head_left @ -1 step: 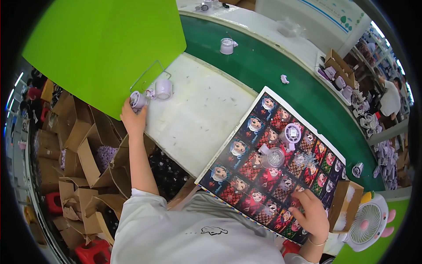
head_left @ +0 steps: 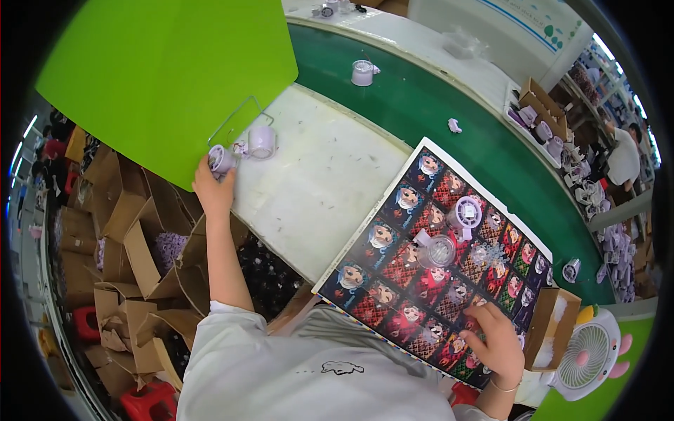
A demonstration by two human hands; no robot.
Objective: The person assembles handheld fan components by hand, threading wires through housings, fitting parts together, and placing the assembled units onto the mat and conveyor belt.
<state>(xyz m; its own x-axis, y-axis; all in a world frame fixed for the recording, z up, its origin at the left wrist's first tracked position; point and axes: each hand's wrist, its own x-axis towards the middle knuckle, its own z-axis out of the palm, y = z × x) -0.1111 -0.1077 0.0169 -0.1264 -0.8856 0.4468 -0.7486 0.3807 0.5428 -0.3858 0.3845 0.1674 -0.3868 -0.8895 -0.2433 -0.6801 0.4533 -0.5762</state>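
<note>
At the left end of the white work surface (head_left: 316, 168), my left hand (head_left: 213, 188) is closed around a small lilac round housing (head_left: 220, 159). Beside it stands a second lilac cup-shaped housing (head_left: 262, 142), with a small lilac piece and thin wire between the two. My right hand (head_left: 497, 340) rests on a dark mat printed with cartoon pictures (head_left: 379, 291); its thumb and forefinger are apart, nothing visible between them. Farther up the mat lie a lilac ring-shaped part (head_left: 466, 212), a round clear-fronted part (head_left: 439, 251) and a pile of small clear pieces (head_left: 489, 257).
A green conveyor belt (head_left: 414, 91) curves behind, carrying a lilac housing (head_left: 363, 73) and scattered parts. A bright green panel (head_left: 168, 70) borders the left. Cardboard boxes (head_left: 140, 245) stand lower left. A small box (head_left: 553, 328) and a white fan (head_left: 583, 356) sit right.
</note>
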